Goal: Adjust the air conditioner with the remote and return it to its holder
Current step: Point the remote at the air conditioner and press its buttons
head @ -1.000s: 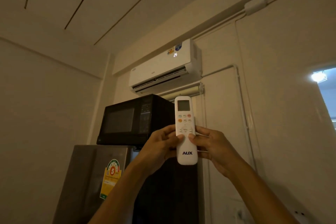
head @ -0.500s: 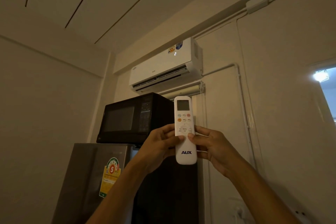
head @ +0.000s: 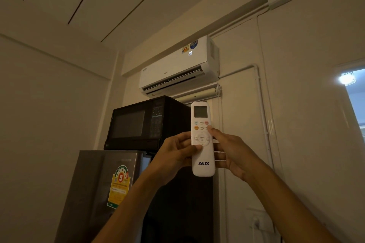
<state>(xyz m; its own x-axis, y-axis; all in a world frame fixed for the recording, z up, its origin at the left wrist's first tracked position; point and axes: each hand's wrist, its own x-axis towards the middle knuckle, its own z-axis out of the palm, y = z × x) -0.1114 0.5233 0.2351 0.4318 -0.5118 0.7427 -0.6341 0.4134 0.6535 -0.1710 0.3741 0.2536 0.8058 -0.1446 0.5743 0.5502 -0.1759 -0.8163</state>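
A white AUX remote stands upright in front of me, pointed up at the white wall-mounted air conditioner, whose lit display reads 25. My left hand grips the remote from the left, thumb resting just below the round menu pad. My right hand holds it from the right, thumb tip on the small buttons at the remote's right edge above the pad. The air conditioner's louvre is open. No remote holder is in view.
A black microwave sits on a grey fridge with a yellow energy label, left of my hands. White pipes run down the wall at right. A bright window is at the far right. A wall socket sits low.
My right thumb has moved up from the lower edge of the round pad to the small buttons above it. The remote and left hand stay in place.
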